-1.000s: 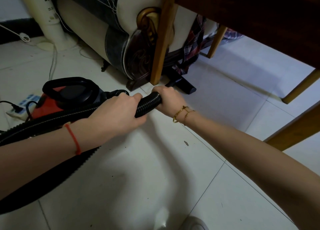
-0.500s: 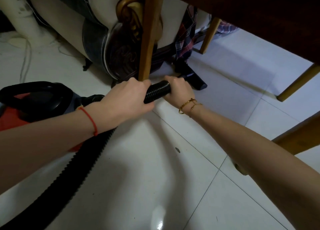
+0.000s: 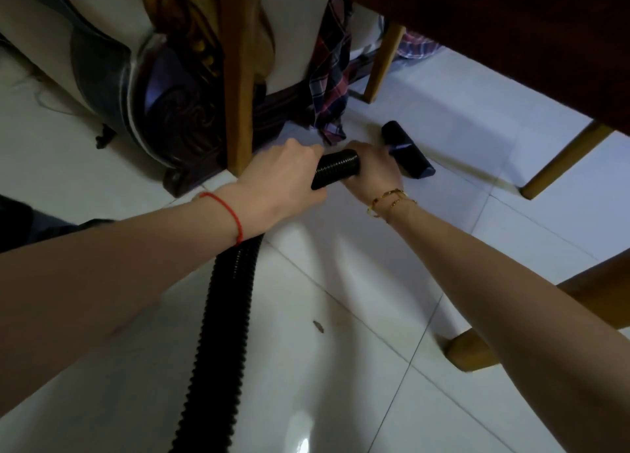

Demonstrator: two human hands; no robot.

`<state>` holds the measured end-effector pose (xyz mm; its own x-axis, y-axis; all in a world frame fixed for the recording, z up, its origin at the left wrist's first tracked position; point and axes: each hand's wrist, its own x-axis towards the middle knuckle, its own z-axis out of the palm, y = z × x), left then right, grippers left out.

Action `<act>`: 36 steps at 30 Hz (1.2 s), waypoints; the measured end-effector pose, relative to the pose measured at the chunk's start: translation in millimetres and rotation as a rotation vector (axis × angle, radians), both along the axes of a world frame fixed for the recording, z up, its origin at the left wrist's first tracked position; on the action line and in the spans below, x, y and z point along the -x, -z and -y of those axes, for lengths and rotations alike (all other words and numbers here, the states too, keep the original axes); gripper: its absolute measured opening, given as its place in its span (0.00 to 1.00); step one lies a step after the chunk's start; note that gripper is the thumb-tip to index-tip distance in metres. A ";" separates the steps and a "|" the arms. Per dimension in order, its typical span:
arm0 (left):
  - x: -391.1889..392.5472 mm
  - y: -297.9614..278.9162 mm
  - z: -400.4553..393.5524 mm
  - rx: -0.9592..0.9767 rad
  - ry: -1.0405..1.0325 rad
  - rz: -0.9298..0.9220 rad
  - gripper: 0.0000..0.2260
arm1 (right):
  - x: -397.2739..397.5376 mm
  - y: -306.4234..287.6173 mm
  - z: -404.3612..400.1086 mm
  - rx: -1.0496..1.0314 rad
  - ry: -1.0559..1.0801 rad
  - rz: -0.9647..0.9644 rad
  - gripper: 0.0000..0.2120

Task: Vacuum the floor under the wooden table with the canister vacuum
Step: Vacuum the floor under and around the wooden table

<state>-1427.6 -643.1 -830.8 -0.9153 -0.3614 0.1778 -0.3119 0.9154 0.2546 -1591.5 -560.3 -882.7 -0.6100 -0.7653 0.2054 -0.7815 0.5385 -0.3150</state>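
- Black floor nozzle (image 3: 407, 149) lay flat on the white tile floor (image 3: 358, 367), just under the dark wooden table (image 3: 494, 26) edge, near a plaid cloth (image 3: 332, 87)
- Right hand (image 3: 370, 169) clamped round the ribbed hose (image 3: 337, 173) behind the nozzle; left hand (image 3: 283, 179) wrapped round it further back, by a table leg (image 3: 240, 77)
- Step in hand, apparently: sweeping under the table
- Next likely needs a push fwd w/ nozzle kept flat, clear of cloth & legs; dark speck (image 3: 318, 326) remained unswept near the hose

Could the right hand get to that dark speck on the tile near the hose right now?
Probably, but not as it is: the right hand grips the hose near the nozzle. The speck lies on bare tile nearer the person, nothing over it; the hand would have to let go first.
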 end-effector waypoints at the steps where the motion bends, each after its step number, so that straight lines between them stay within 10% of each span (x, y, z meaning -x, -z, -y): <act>1: 8.6 3.6 -0.1 0.001 0.008 0.002 0.14 | 8.0 2.1 -0.8 -0.018 0.016 -0.005 0.06; 21: 108.0 19.2 -26.1 0.014 0.129 -0.005 0.14 | 91.1 16.1 -38.1 -0.050 0.221 -0.120 0.07; 36: 6.9 2.3 -1.0 0.089 0.115 0.020 0.14 | -3.7 4.9 -28.7 -0.063 0.142 -0.211 0.11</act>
